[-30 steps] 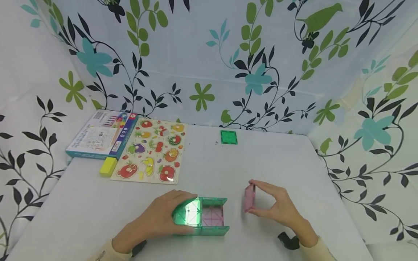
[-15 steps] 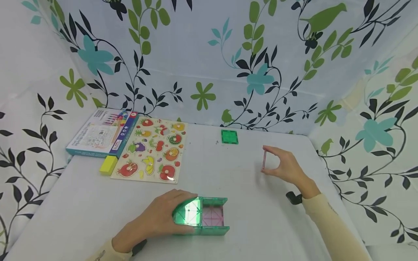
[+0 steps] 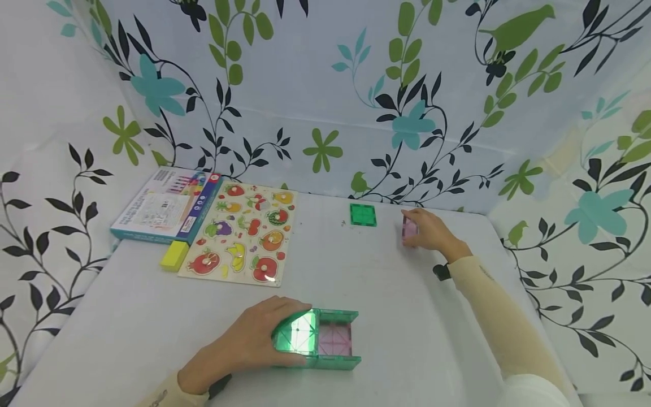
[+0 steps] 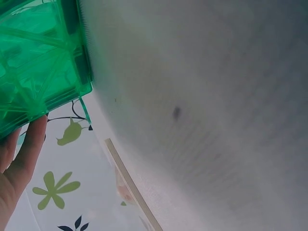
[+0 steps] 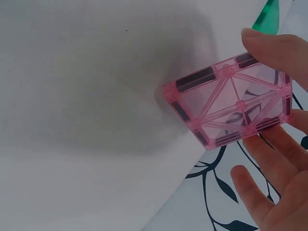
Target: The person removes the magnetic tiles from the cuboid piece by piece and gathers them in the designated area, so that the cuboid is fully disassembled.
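Note:
Near the front of the table, my left hand (image 3: 256,333) grips the left part of a small structure of translucent green magnetic tiles (image 3: 296,333). Its thumb and fingers lie on opposite sides. A pink tile (image 3: 334,339) shows between green walls in the structure's right half, which has no wall at its right end. Toward the back right, my right hand (image 3: 432,229) pinches another pink magnetic tile (image 5: 236,103) by opposite edges, thumb on one and fingers on the other. Left of that hand, a flat green magnetic tile (image 3: 363,215) lies on the table.
A wooden fruit puzzle board (image 3: 244,237) lies at the back left, with a boxed set (image 3: 165,206) beside it. A yellow block (image 3: 174,256) sits by the board's left edge. Behind the table hangs a leaf-patterned cloth (image 3: 315,85).
My right hand has carried the pink tile away from the green structure, toward the back of the table near the flat green tile. The left hand has kept its hold on the structure.

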Available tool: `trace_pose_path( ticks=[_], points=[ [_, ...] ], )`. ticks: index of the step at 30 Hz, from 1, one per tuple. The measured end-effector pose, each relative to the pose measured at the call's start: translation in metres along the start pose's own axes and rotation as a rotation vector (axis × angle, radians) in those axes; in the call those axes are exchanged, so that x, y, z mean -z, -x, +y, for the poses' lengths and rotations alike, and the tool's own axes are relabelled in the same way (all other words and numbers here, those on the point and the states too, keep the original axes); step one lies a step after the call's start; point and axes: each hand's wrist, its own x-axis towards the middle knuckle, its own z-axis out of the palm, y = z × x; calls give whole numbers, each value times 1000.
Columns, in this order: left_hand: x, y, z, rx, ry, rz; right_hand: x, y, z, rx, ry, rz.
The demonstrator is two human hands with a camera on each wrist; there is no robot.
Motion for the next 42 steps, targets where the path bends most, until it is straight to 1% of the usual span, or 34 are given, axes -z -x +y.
trace_pose_path(
  ticks=[4, 7, 11, 14, 16, 19, 21, 26, 29, 34, 42],
  points=[
    [0, 1, 0, 8, -8, 2, -9, -14, 2, 11, -1, -5],
    [1, 1, 0, 17, -4, -2, -16, -23, 4, 21, -28, 0],
    [0, 2, 0, 13, 2, -4, -23, -31, 8, 21, -36, -15],
    [-1, 1, -1, -5, -8, 5, -26, -36, 12, 30, -11, -28],
    [-2, 1, -1, -17, -16, 12, -26, -38, 15, 35, 1, -33],
    [-2, 0, -1, -28, -20, 18, -25, -41, 18, 32, -10, -50],
    [-2, 0, 0, -32, -19, 18, -23, -42, 20, 24, -33, -68],
    [-1, 0, 2, -13, -8, 3, -22, -46, 24, -16, -126, -128],
    [0, 1, 3, -4, -10, 2, -22, -50, 25, -35, -157, -163],
    [1, 2, 3, 0, -14, 5, -22, -56, 24, -39, -170, -202],
    [-1, 2, 1, -2, -10, 8, -23, -62, 24, -34, -156, -224]
  ],
)
